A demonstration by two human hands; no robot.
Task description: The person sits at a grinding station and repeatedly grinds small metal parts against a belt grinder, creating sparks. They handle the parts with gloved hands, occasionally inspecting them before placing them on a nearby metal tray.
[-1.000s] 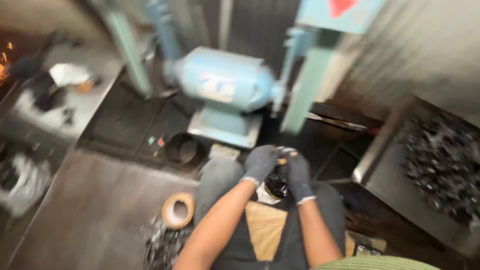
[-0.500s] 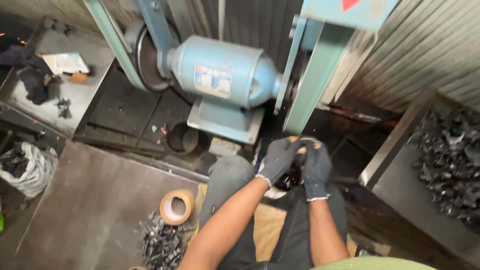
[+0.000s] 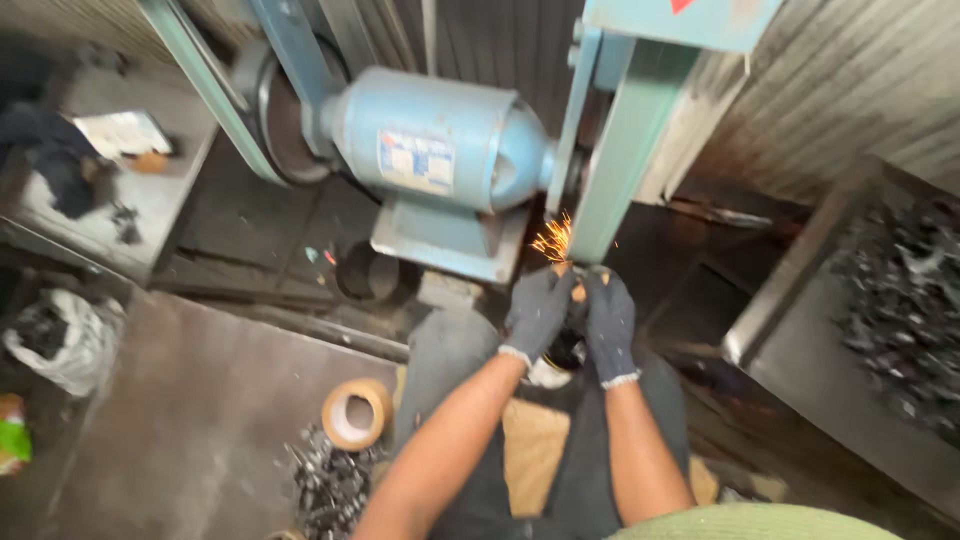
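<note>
My left hand (image 3: 537,310) and my right hand (image 3: 608,318) wear dark grey gloves and are closed together around a small metal part (image 3: 574,287), mostly hidden between the fingers. The part's tip touches the green belt guard (image 3: 618,150) of a blue grinding machine (image 3: 440,160). Orange sparks (image 3: 552,240) spray to the left from the contact spot. My bare forearms reach up from the bottom of the view over my lap.
A metal tray (image 3: 800,330) of dark metal parts (image 3: 905,300) stands at the right. A roll of tape (image 3: 355,412) and a pile of small dark parts (image 3: 330,485) lie at my left. A cluttered shelf (image 3: 90,190) and a plastic bag (image 3: 60,335) are at far left.
Both hands have moved up to the belt guard with the part, and sparks have appeared. The view has shifted closer to the machine.
</note>
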